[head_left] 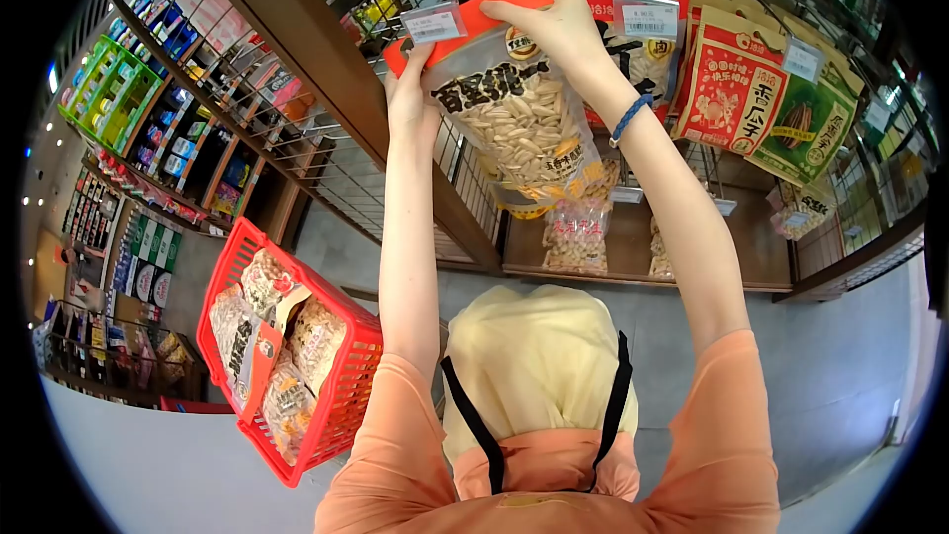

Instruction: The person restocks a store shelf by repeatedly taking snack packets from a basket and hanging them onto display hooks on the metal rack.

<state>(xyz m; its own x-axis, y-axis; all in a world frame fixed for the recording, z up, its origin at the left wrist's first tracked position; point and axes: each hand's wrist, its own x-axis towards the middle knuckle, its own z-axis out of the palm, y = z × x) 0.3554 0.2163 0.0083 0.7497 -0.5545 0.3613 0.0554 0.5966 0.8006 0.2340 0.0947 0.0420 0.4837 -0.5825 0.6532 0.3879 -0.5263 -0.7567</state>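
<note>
A clear bag of sunflower seeds (529, 124) with a red top band hangs upright in front of the rack, gripped by both my hands. At its upper left corner, my left hand (407, 99) closes on the edge, thumb in front, just below a price tag (433, 24). My right hand (563, 28) pinches the red band near the upper right, its other fingers hidden behind the bag. Whether the bag sits on a hook cannot be made out. Below it hangs a bag of peanuts (578, 235), partly covered.
To my left is a red shopping basket (341, 405) holding several snack bags. Red and green seed packets (732, 79) hang at the right of the rack. A brown post (326, 49) and wire grid border the rack on the left. The brown bottom shelf (633, 267) lies below.
</note>
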